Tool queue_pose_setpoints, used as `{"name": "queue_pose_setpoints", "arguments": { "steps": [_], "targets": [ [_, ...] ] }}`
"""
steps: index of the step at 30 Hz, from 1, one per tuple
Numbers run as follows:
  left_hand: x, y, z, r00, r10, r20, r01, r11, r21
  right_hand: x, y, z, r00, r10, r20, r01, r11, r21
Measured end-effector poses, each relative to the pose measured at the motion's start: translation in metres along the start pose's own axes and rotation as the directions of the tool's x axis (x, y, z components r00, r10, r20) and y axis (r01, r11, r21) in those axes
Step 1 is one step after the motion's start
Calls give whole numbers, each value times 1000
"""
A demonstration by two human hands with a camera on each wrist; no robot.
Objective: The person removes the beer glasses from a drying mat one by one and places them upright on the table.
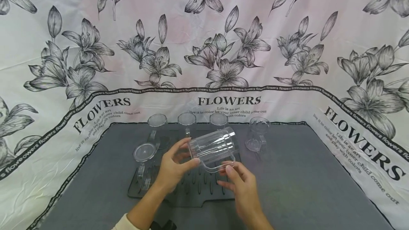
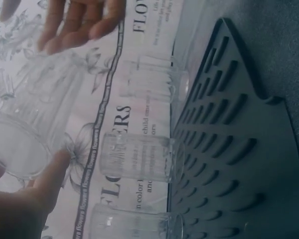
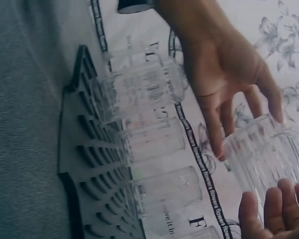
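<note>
A clear ribbed mug (image 1: pixel 213 147) is held tilted on its side above the dark ridged mat (image 1: pixel 188 198), its handle facing down toward me. My left hand (image 1: pixel 172 169) grips the mug's left end between thumb and fingers. At the handle, the thumb and index finger of my right hand (image 1: pixel 245 187) pinch its right part, while the other fingers spread out below. In the right wrist view, the right fingers (image 3: pixel 273 209) overlap the mug's side. The left wrist view shows the round end (image 2: pixel 17 149) of the mug within the left hand.
Several more clear mugs stand about the mat: one at its left side (image 1: pixel 145 152), others along its back (image 1: pixel 186 119), and another at the right (image 1: pixel 259 126). A grey cloth (image 1: pixel 303 184) covers the table. Behind it hangs a flower-printed curtain (image 1: pixel 230 63).
</note>
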State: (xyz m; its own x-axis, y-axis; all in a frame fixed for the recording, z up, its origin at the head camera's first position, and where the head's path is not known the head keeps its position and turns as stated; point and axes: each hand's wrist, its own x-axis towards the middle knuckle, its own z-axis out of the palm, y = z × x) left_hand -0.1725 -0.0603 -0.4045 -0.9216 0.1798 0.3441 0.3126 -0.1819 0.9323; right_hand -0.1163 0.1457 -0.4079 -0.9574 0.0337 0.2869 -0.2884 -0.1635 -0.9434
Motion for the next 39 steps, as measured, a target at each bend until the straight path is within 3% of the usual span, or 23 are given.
{"name": "queue_pose_setpoints", "arguments": {
  "steps": [3, 7, 11, 18, 25, 30, 39],
  "targets": [
    [-1, -2, 1, 999, -38, 15, 38, 999, -19, 2, -5, 0, 1000, -19, 10, 18, 994, 108],
    [-1, -5, 2, 996, -81, 46, 82, 996, -22, 5, -11, -1, 998, -57, 37, 51, 987, 151],
    [-1, -10, 4, 991, -89, 98, 90, 996, -5, 7, -15, -2, 994, -85, 68, 74, 986, 150],
    [-3, -18, 7, 980, -97, 175, 97, 995, 11, 8, -23, 3, 984, -109, 142, 73, 968, 239],
    [-3, -22, 10, 975, -112, 194, 104, 993, 49, 7, -29, 9, 974, -107, 198, 43, 953, 301],
    [-3, -26, 11, 972, -107, 209, 98, 994, 55, 5, -31, 13, 974, -87, 208, 22, 955, 295],
    [-2, -29, 14, 967, -113, 227, 101, 993, 64, 2, -31, 20, 988, -30, 152, -2, 979, 206]
  ]
}}
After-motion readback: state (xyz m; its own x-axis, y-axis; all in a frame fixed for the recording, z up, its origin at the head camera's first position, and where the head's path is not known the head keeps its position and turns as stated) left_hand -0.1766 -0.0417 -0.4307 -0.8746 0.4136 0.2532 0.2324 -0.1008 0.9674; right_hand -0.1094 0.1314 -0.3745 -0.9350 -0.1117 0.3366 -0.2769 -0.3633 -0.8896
